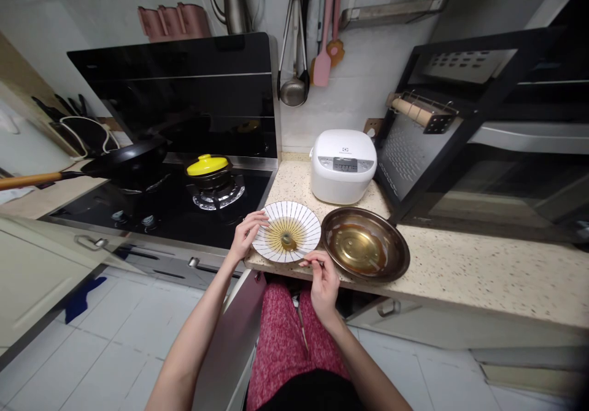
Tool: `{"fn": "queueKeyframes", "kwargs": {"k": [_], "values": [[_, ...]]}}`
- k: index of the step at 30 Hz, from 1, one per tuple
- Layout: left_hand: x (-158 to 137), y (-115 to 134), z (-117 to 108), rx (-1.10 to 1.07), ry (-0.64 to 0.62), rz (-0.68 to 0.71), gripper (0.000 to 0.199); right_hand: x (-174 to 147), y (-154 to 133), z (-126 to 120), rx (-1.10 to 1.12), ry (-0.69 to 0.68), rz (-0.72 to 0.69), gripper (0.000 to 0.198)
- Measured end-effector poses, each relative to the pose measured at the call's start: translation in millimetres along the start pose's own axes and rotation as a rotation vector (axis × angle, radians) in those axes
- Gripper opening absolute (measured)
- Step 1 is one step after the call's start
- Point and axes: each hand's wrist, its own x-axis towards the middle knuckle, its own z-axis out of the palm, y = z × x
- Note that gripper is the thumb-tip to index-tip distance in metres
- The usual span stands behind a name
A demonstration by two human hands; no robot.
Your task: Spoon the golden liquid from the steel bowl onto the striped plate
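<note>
A white plate (309, 218) with dark radiating lines sits at the counter's front edge, with a yellowish liquid (276, 230) in its middle. My left hand (248, 234) grips the plate's left rim, fingers over the edge. At the plate's near right side, my right hand (323, 279) is closed on the handle of a spoon, mostly hidden by the fingers. The spoon's bowl (288, 241) rests in the liquid. Just to the right stands a round metal pan (401, 248) with shiny, yellowish liquid or residue inside.
Behind the pan is a white rice cooker (344, 153). A small pot with a yellow lid (207, 165) and a wooden-handled wok (124, 159) stand on the black gas stove (170, 205). A black-framed rack (437, 153) borders the right side. Below, a cabinet door (239, 331) stands ajar.
</note>
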Motion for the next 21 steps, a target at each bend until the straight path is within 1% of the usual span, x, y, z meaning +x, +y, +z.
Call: {"fn": "queueKeyframes", "kwargs": {"k": [7,15,21], "values": [[0.3,-0.5,0.4,-0.007,0.0,0.017,0.038,0.9,-0.1,-1.1,0.029,0.048,-0.086,0.023],[0.2,-1.7,0.4,-0.003,0.004,0.013,0.039,5.1,-5.6,-6.6,0.06,0.1,-0.082,0.023],[0.5,-1.1,0.0,0.0,-0.004,0.006,0.039,11.4,-12.9,-16.9,0.05,0.143,-0.094,0.022]]}}
